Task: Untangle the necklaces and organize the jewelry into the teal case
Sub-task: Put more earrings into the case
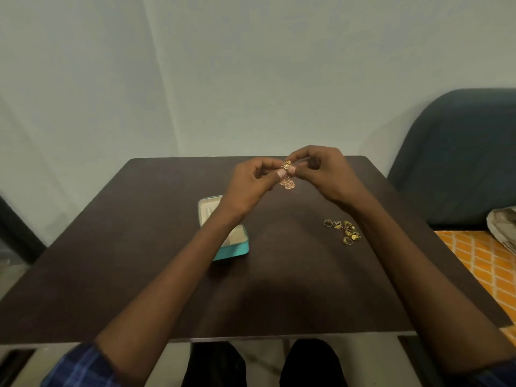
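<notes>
Head view looks down on a dark table [139, 275] with the teal case [233, 248] sitting open on it, pale lining showing. Both hands are raised past the far side of the case: the left hand [251, 185] and right hand [324, 171] meet fingertip to fingertip, each pinching the same gold earring [287, 175] (filigree top, a little dangly bit hanging under it). The left forearm crosses right over the case and hides part of it. Off to the right of the case, well apart from it, a small pile of gold jewelry [344, 230] lies on the table, rings as far as I can tell. Further right of the case, beyond the table edge, there's a dark blue chair [460, 152] and some orange patterned fabric [480, 263].
</notes>
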`<act>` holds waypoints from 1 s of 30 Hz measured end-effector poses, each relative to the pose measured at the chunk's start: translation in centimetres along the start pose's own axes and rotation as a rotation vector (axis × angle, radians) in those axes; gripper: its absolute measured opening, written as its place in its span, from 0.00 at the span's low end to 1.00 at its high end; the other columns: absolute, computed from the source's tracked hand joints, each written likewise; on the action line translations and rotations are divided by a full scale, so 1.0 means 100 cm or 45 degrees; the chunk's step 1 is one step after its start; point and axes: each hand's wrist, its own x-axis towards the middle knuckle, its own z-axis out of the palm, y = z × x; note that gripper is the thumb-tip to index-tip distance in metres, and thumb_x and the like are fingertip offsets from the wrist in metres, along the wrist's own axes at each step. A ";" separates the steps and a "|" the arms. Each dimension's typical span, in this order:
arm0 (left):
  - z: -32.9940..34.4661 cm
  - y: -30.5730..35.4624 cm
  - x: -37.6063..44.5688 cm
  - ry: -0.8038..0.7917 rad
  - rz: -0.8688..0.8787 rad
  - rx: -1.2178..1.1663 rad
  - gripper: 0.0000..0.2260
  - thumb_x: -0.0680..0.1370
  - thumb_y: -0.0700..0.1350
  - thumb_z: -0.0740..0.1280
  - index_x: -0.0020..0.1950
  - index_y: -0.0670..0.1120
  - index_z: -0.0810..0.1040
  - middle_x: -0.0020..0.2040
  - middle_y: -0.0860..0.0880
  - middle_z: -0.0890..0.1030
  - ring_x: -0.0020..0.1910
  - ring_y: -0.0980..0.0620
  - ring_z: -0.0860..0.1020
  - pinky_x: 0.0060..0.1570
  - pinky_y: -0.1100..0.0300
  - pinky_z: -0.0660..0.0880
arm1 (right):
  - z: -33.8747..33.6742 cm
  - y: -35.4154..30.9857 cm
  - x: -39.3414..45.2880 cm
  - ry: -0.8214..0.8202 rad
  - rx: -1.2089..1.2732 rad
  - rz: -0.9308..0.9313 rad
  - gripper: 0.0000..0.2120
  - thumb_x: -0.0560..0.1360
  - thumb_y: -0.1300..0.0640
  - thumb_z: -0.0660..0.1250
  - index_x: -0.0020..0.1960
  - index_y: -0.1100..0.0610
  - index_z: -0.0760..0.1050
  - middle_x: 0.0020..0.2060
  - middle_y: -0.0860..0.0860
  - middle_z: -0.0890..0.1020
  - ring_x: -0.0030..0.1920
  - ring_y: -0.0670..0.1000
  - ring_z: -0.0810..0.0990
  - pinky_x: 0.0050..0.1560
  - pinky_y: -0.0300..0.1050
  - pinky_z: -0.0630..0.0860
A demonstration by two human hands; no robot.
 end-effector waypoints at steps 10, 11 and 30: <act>-0.071 -0.012 -0.031 0.243 -0.114 0.278 0.04 0.76 0.42 0.68 0.49 0.47 0.80 0.41 0.51 0.81 0.38 0.59 0.77 0.38 0.65 0.74 | 0.055 -0.031 0.005 -0.140 0.172 0.027 0.05 0.74 0.64 0.68 0.50 0.61 0.78 0.39 0.55 0.83 0.38 0.46 0.82 0.38 0.33 0.75; -0.079 -0.020 -0.037 0.223 -0.147 0.403 0.04 0.75 0.43 0.69 0.49 0.47 0.81 0.42 0.51 0.82 0.40 0.58 0.78 0.42 0.61 0.76 | 0.061 -0.031 0.004 -0.151 0.181 0.040 0.04 0.74 0.65 0.68 0.49 0.61 0.78 0.38 0.54 0.83 0.35 0.41 0.80 0.35 0.29 0.72; -0.103 -0.077 -0.122 -0.003 -0.345 0.960 0.07 0.74 0.44 0.71 0.51 0.47 0.82 0.52 0.48 0.80 0.46 0.57 0.74 0.39 0.70 0.68 | 0.146 -0.002 -0.019 -0.457 -0.017 0.328 0.05 0.73 0.61 0.70 0.48 0.56 0.79 0.44 0.53 0.85 0.42 0.47 0.84 0.48 0.44 0.80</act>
